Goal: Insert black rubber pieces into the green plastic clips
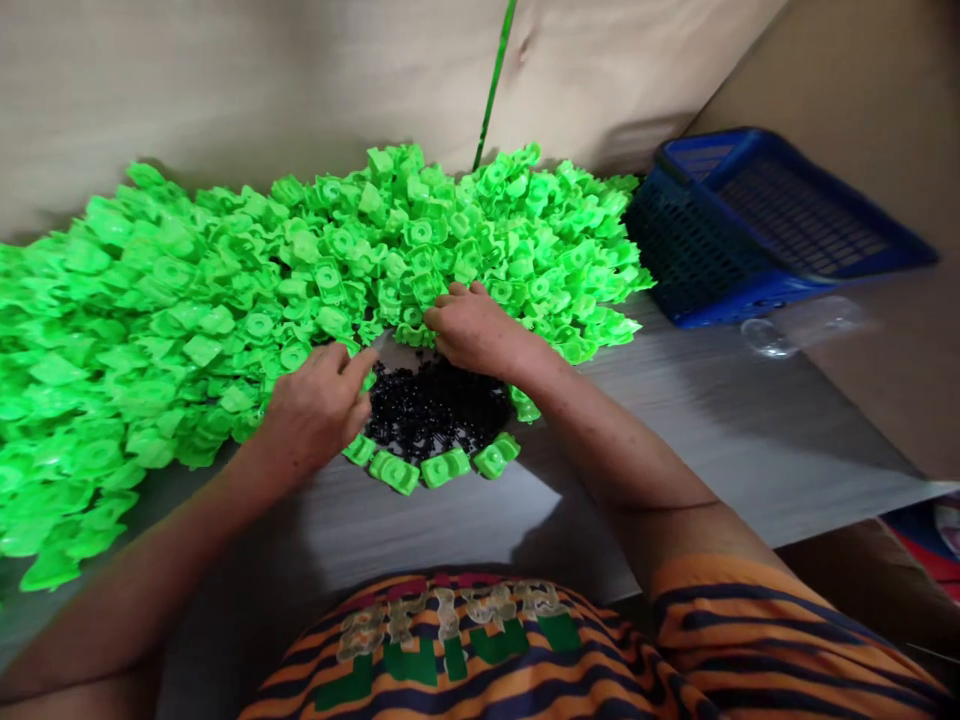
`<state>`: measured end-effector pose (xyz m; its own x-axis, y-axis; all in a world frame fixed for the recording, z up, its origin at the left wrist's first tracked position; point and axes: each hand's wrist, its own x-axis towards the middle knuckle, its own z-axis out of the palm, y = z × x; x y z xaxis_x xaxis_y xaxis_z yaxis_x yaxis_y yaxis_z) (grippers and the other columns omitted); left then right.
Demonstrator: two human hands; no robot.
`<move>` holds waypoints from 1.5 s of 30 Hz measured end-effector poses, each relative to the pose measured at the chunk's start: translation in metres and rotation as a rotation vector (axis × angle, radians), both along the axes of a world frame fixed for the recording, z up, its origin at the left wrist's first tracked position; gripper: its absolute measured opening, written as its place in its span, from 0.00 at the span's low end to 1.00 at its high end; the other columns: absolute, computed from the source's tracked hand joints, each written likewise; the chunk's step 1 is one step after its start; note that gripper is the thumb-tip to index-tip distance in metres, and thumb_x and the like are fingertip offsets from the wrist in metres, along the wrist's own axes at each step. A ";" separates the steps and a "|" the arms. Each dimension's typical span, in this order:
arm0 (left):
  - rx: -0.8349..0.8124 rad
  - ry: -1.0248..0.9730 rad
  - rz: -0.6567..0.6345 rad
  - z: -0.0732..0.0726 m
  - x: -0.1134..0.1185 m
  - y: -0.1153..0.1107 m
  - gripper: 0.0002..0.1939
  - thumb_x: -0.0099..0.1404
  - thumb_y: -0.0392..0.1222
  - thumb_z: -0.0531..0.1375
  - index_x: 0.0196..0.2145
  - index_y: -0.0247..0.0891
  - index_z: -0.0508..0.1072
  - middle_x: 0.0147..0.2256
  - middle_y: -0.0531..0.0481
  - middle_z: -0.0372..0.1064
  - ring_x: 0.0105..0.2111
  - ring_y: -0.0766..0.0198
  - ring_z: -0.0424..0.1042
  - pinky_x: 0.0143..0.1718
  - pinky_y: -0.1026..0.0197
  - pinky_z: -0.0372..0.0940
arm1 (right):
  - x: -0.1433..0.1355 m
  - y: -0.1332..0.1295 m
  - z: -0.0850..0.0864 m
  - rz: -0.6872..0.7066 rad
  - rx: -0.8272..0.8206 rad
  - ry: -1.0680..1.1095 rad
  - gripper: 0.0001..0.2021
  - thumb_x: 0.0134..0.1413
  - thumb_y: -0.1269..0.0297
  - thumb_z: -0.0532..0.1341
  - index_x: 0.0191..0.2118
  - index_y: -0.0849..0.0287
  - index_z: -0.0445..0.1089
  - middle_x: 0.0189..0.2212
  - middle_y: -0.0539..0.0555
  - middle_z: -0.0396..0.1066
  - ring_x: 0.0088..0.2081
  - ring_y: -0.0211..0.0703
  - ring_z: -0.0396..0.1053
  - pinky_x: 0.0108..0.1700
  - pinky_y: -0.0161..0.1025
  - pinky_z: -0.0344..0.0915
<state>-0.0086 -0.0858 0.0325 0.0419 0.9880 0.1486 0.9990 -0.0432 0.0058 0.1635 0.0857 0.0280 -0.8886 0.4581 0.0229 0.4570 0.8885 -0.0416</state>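
A person in an orange-and-dark striped shirt had both bare hands at the edge of a sprawling heap of bright green molded pieces on a gray surface. The heap spread from 9 o'clock round to 1 o'clock of a pile of small, glossy black parts. The left hand was at 9 o'clock of that pile, its fingers partly curled and the index finger stretched toward 2 o'clock — whether they gripped anything could not be told. The right hand, near 1 o'clock, had its fingers bent among the nearest green pieces; its hold could not be made out either. A loose arc of single green pieces curved around the pile's near side, from 3 o'clock to 8 o'clock. A blue basket stood at 2 o'clock — just beside the heap's end — with a clear plastic item at its own 6 o'clock.
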 end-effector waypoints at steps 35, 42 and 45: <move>0.108 -1.640 0.072 0.008 -0.013 0.131 0.12 0.67 0.37 0.64 0.47 0.40 0.82 0.34 0.48 0.75 0.40 0.53 0.81 0.30 0.59 0.76 | -0.005 0.010 -0.015 0.035 -0.910 0.530 0.05 0.51 0.77 0.61 0.31 0.61 0.71 0.21 0.44 0.68 0.25 0.33 0.64 0.31 0.33 0.59; 0.209 -1.662 0.107 -0.001 -0.008 0.129 0.15 0.56 0.36 0.66 0.43 0.38 0.81 0.36 0.47 0.80 0.35 0.57 0.81 0.27 0.61 0.76 | 0.006 0.011 0.005 0.043 -1.169 0.852 0.13 0.54 0.57 0.72 0.33 0.58 0.71 0.26 0.49 0.75 0.26 0.36 0.71 0.29 0.35 0.69; 0.261 -1.677 0.125 -0.003 -0.001 0.129 0.15 0.55 0.36 0.66 0.42 0.39 0.82 0.30 0.51 0.75 0.32 0.59 0.79 0.27 0.63 0.75 | 0.000 0.007 0.002 -0.028 -1.113 1.016 0.19 0.53 0.50 0.74 0.32 0.58 0.69 0.25 0.48 0.71 0.25 0.35 0.69 0.26 0.33 0.65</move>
